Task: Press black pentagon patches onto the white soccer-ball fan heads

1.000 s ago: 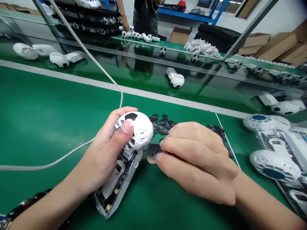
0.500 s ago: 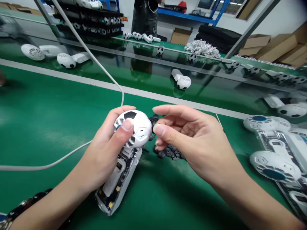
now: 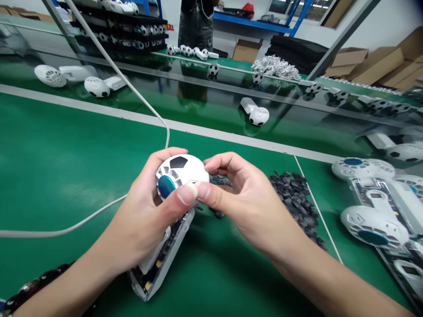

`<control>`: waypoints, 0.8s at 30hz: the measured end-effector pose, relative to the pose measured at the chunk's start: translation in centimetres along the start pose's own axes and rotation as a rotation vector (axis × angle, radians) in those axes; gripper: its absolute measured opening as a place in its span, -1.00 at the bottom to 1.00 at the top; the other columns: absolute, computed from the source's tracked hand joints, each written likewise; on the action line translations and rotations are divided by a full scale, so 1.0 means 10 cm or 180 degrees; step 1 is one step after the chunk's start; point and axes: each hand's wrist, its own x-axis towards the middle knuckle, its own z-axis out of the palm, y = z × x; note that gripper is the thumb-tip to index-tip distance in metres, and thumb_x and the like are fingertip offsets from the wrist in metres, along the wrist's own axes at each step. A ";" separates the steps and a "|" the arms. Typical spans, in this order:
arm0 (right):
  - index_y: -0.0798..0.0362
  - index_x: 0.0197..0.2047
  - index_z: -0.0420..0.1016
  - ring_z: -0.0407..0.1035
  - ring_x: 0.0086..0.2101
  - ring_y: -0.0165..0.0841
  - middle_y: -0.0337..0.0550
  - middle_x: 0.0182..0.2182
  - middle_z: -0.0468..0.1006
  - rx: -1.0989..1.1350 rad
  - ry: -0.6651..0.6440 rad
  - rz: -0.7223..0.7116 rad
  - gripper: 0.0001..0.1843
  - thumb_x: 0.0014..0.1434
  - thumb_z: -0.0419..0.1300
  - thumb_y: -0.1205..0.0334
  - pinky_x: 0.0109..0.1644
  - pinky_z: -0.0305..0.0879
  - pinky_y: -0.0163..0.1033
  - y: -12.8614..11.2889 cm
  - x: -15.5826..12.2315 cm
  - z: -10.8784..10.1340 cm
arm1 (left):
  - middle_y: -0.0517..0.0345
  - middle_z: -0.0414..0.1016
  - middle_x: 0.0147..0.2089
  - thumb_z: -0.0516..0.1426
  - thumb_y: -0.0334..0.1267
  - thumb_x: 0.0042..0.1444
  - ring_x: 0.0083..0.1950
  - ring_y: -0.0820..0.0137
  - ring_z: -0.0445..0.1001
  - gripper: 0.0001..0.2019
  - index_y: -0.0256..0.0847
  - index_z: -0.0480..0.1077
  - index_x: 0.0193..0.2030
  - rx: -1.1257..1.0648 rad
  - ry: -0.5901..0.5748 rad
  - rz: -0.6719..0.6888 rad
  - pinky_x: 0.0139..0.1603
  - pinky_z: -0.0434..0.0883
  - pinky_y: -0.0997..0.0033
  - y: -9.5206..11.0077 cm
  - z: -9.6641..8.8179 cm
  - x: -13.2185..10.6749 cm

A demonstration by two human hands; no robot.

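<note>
My left hand (image 3: 142, 207) grips a white football-patterned ball (image 3: 187, 169), its fingers behind the ball and its thumb across the front. The ball has a black pentagon patch, slotted vents and a round blue disc (image 3: 166, 186). Below it extends a clear casing with circuitry inside (image 3: 161, 259), partly hidden by my left hand. My right hand (image 3: 238, 202) presses its thumb and fingertips against the ball's right side, and its thumb meets my left thumb. Small black patches (image 3: 220, 180) lie just behind my right fingers. Whether my right hand pinches a patch is hidden.
A heap of black patches (image 3: 292, 200) lies on the green mat to the right. Assembled white units (image 3: 372, 220) lie at the right. A white cable (image 3: 135, 99) crosses the mat. Behind a glass partition (image 3: 214, 88), more units stand on a bench, with a person (image 3: 194, 26) beyond.
The ball has turned so its blue disc faces me. My right hand has moved left and closed onto the ball, leaving the black patch heap visible to its right.
</note>
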 end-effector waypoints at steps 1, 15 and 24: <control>-0.02 -0.23 0.51 0.44 -0.27 -0.46 -0.32 -0.18 0.55 0.0069 -0.0028 0.0012 -0.57 -0.14 0.59 0.24 -0.32 0.39 -0.43 0.02 0.00 0.01 | 0.34 0.47 -0.18 0.33 0.24 0.08 -0.35 0.52 0.44 -0.49 0.23 0.38 0.11 0.0030 -0.0003 0.0025 -0.37 0.40 0.76 0.01 0.01 0.00; -0.16 0.24 0.32 0.42 0.10 -0.32 -0.23 0.22 0.42 0.0371 -0.1007 0.0056 -0.27 0.10 0.43 -0.20 0.08 0.43 -0.29 0.07 -0.02 -0.03 | 0.37 0.52 -0.19 0.31 0.22 0.11 -0.31 0.53 0.51 -0.62 0.23 0.48 0.01 0.0178 0.0061 0.0324 -0.29 0.46 0.80 0.04 0.02 0.00; -0.14 0.32 0.29 0.39 0.14 -0.20 -0.23 0.20 0.46 -0.0508 -0.1035 -0.0221 -0.32 0.21 0.40 0.03 0.20 0.37 -0.13 0.01 0.00 -0.01 | 0.21 0.49 -0.04 0.32 0.40 -0.05 -0.16 0.34 0.55 -0.31 0.17 0.39 0.15 0.0034 -0.0205 0.0310 -0.17 0.58 0.57 0.01 -0.06 -0.07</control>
